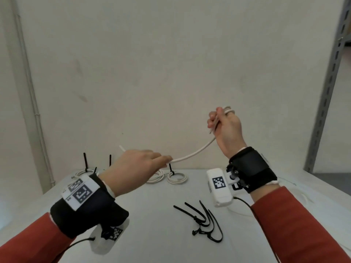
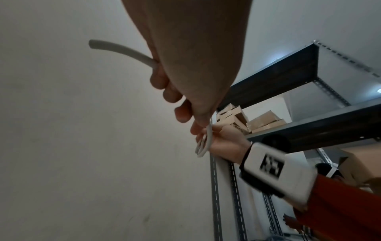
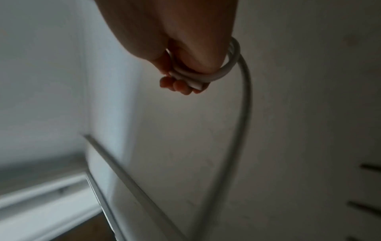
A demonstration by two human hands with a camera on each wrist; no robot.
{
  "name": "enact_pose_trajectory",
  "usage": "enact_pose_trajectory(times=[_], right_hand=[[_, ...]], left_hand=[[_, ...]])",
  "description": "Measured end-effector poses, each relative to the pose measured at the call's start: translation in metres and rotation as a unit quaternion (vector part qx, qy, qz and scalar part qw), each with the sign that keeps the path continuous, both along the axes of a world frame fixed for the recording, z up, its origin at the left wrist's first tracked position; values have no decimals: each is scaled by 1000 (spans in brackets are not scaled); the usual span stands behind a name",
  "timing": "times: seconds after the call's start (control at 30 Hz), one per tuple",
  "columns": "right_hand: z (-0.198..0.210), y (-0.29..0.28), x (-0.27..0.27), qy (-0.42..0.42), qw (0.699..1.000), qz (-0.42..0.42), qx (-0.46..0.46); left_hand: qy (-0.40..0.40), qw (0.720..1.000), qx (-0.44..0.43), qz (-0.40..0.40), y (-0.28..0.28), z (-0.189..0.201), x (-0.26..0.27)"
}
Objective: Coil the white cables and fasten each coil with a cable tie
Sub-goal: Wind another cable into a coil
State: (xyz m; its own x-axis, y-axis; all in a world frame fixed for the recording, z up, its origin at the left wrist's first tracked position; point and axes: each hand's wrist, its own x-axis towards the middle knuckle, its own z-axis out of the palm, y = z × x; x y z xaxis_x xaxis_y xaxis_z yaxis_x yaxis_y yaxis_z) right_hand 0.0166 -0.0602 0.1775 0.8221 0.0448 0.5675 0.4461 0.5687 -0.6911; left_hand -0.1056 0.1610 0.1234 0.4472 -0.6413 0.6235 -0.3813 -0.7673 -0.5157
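A plain off-white wall (image 1: 171, 54) backs the white table (image 1: 152, 243) (grey metal shelving (image 1: 330, 73) right).

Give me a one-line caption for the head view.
Right hand holds loops of a white cable while the left hand grips it near its free end.

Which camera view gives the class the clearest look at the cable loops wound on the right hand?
The right wrist view: the cable loops sit large and close, wound on the right hand. The head view shows only a small part above the knuckles; the left wrist view shows them small and distant.
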Motion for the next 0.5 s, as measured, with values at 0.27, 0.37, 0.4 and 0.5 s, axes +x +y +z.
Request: enact_pose_trajectory(times=[0.27,0.37,0.4,0.5], right_hand=[[-32,15,-17,-148,868,-78,-467],[-38,13,-26,-172,825,-26,-538],[-40,12,-30,-171,822,1,-543],[-43,13,-43,-153,847,78,-504]], left_hand=[[-9,999,-19,31,18,42,-18],[-11,999,-28,34,28,50,-18],[-10,999,-34,34,30,52,-17],[-9,998,-58,30,33,56,-13]])
